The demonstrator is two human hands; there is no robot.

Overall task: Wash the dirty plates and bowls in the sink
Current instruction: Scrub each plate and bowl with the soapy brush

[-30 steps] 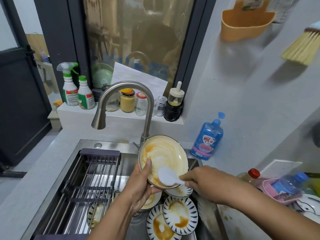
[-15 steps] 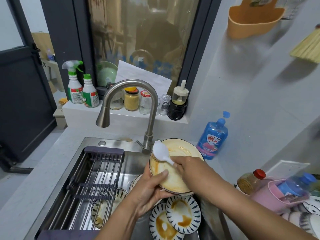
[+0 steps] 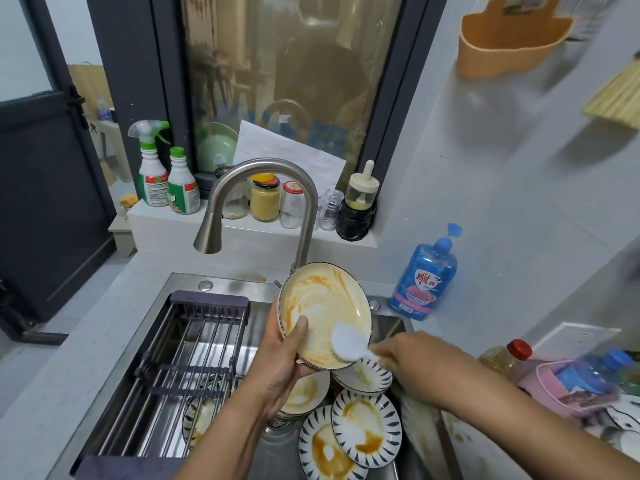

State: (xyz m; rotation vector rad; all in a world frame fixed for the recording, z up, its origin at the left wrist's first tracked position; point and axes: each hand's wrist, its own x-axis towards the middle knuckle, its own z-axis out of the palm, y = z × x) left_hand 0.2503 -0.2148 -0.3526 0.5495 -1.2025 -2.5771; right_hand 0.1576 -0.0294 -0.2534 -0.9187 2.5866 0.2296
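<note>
Head view: the blue detergent bottle [image 3: 424, 278] has a red label, writing unreadable. Your left hand [image 3: 282, 365] grips the stained plate [image 3: 322, 306] at its lower-left rim, tilted above the sink [image 3: 188, 281]. Your right hand [image 3: 415, 362] holds the white brush [image 3: 346, 346] against the plate's lower right.

Drying rack [image 3: 180, 368] over the sink's [image 3: 221, 282] left half.
</note>
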